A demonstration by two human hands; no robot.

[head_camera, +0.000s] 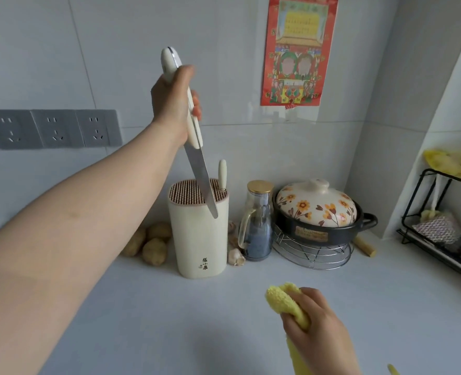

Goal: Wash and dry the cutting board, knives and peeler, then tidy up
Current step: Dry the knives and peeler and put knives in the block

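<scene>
My left hand (174, 104) grips the cream handle of a long knife (201, 180), blade pointing down. The blade tip hangs just in front of the top of the cream knife block (199, 239), over its slotted top. A second cream-handled tool (222, 174) stands in the block at its right rear corner. Low at the right, my right hand (316, 323) holds a bunched yellow cloth (286, 299) above the white counter (148, 320). No cutting board or peeler shows.
Several potatoes (151, 242) lie left of the block, garlic (236, 257) to its right. A glass jug (256, 223) and a floral-lidded black pot (321, 212) on a wire stand sit behind. A black rack (440, 231) holds cloths at the right. Wall sockets (53, 128) are at left.
</scene>
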